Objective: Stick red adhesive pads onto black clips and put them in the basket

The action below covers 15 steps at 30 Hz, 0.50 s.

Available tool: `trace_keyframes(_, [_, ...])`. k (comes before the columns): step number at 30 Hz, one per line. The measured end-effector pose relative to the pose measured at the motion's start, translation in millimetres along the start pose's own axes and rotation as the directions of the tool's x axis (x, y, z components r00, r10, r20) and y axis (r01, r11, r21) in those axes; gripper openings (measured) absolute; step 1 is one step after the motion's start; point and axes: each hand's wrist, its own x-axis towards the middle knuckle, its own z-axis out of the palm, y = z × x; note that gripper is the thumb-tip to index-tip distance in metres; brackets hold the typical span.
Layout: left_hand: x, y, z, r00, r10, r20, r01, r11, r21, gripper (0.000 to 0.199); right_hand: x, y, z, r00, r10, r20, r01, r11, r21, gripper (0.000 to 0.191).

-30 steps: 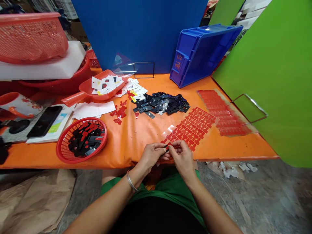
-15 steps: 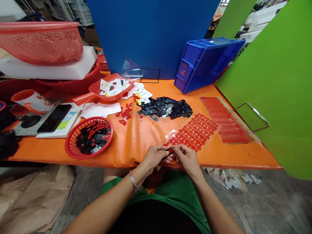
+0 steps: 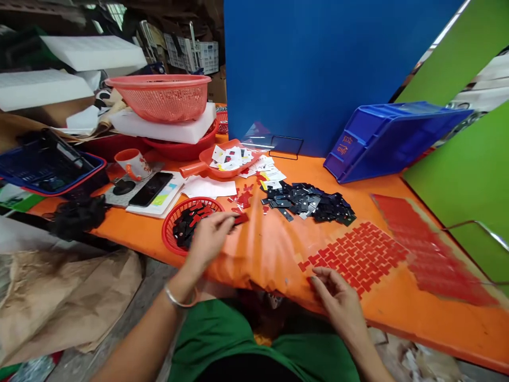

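Note:
My left hand (image 3: 212, 237) pinches a small flat plate (image 3: 240, 218), dark with a red face, by one end. It is beside the right rim of a round red basket (image 3: 169, 245) holding black and red flat pieces. At the near left corner of a sheet of red T-shaped stickers (image 3: 353, 254), my right hand (image 3: 338, 300) is held with thumb and forefinger a little apart. A bit of red shows by its thumb tip, too small to make out. A heap of black plates (image 3: 310, 201) lies beyond the hands, with loose red stickers (image 3: 242, 197) to its left.
A red scoop (image 3: 226, 172) with white paper bits sits at the back. Left stand a phone (image 3: 151, 189), a mug (image 3: 133, 164) and stacked baskets (image 3: 159, 101). A blue bin (image 3: 382, 140) and another red sheet (image 3: 429, 249) are at the right.
My hands have parted. The left has carried the plate leftward to the basket, while the right stays by the sticker sheet. The view has turned left.

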Motion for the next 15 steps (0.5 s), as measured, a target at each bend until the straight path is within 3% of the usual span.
trace_keyframes(3, [15.1,-13.9,-45.7,0.978,0.097,-0.186,-0.017,0.92,0.391,0.029,5.1,-15.3,5.0,0.99,-0.135,0.032,0.139,0.975,-0.174,0.029])
trace_keyframes(5, [19.7,-22.0,-61.4,0.962,0.155,-0.226,0.003,0.818,0.575,0.029,17.6,-24.9,10.3,0.975,-0.212,0.061,0.221,0.937,-0.271,0.025])
trace_keyframes(8, [15.1,-22.0,-60.7,0.913,0.327,-0.246,-0.077,0.728,0.681,0.03,51.1,-31.7,21.5,0.941,-0.328,0.082,0.334,0.868,-0.367,0.022])
trace_keyframes(10, [0.6,-13.3,-46.2,0.883,0.402,-0.242,-0.176,0.762,0.623,0.028,80.0,-31.0,30.8,0.911,-0.406,0.077,0.399,0.814,-0.422,0.021])
trace_keyframes(11, [-10.8,-8.4,-35.8,0.901,0.386,-0.199,-0.222,0.803,0.553,0.027,95.0,-30.0,35.8,0.889,-0.45,0.08,0.436,0.782,-0.446,0.02])
trace_keyframes(12, [-24.7,-4.7,-23.6,0.941,0.331,-0.075,-0.264,0.853,0.45,0.025,109.7,-28.9,41.0,0.868,-0.491,0.073,0.464,0.751,-0.471,0.02])
trace_keyframes(13, [-40.7,-3.6,-10.0,0.964,0.23,0.136,-0.263,0.906,0.332,0.025,123.7,-28.0,46.2,0.849,-0.523,0.072,0.485,0.719,-0.498,0.022])
trace_keyframes(14, [-57.9,-6.2,4.6,0.91,0.121,0.397,-0.228,0.945,0.234,0.025,136.5,-27.5,51.3,0.831,-0.551,0.075,0.504,0.69,-0.52,0.023])
trace_keyframes(15, [-75.1,-13.3,20.0,0.785,0.058,0.617,-0.198,0.967,0.161,0.025,147.8,-27.3,56.2,0.815,-0.574,0.086,0.523,0.662,-0.538,0.024])
